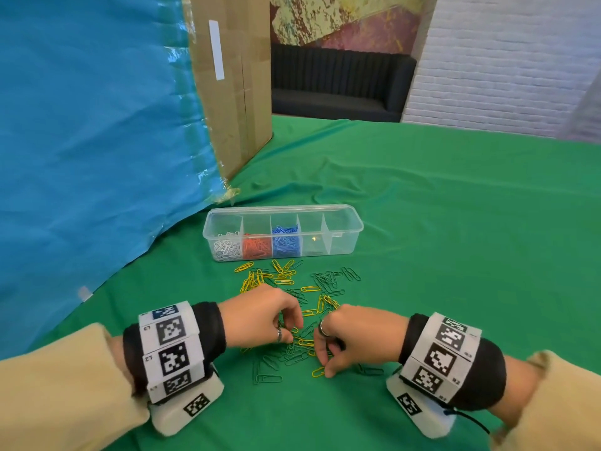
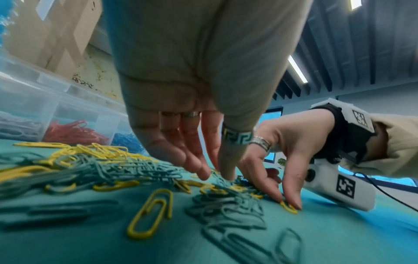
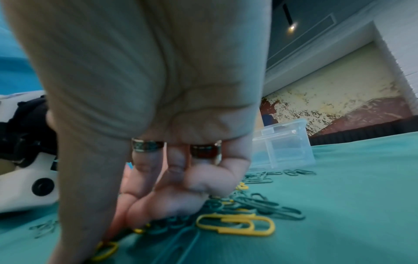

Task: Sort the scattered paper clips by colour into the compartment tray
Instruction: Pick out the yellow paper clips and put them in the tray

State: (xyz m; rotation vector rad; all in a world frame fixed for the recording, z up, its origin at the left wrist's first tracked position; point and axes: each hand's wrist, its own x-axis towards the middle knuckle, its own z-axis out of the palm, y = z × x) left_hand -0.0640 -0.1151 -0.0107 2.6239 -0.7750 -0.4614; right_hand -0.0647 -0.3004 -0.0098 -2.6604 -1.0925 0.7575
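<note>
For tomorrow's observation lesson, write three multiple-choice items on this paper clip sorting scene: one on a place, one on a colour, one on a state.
1. Where do the blue clips lie in the tray?
A. third compartment from the left
B. rightmost compartment
C. leftmost compartment

2. Which colours lie loose on the cloth?
A. red and white
B. yellow and green
C. blue and white

3. What is the right hand doing?
A. resting flat and open
B. reaching into the tray
C. pinching a yellow clip

Answers: 1 A, blue sits right of the white and red clips. 2 B, only yellow and green clips lie scattered. 3 C, thumb and fingertip meet on the clip at the cloth.
</note>
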